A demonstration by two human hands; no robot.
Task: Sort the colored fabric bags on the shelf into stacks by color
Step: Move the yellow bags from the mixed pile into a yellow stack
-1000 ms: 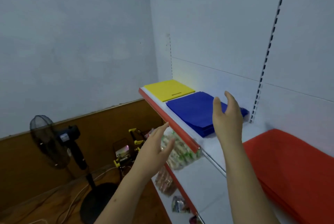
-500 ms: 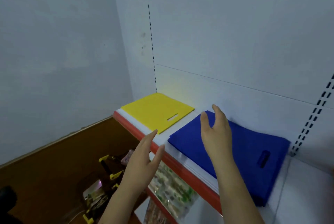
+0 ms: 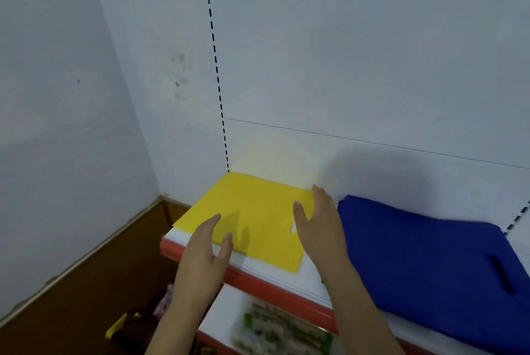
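A flat yellow fabric bag [image 3: 252,220] lies at the left end of the white shelf [image 3: 312,280] with a red front edge. To its right sits a stack of blue bags [image 3: 424,263] with a handle slot. My left hand [image 3: 206,251] hovers over the yellow bag's front left edge, fingers straight and empty. My right hand [image 3: 321,228] is held edge-on over the yellow bag's right side, near the gap to the blue stack, fingers straight and empty. Whether either hand touches the bag I cannot tell.
White back panel with a slotted upright [image 3: 218,82] rises behind the shelf; a wall closes the left side. A lower shelf holds packaged snacks [image 3: 281,331]. Brown floor [image 3: 71,311] with yellow and dark objects lies below left.
The view swung left and closer, so the yellow bag is now central and the red stack is out of sight. Both hands moved from the blue stack over to the yellow bag.
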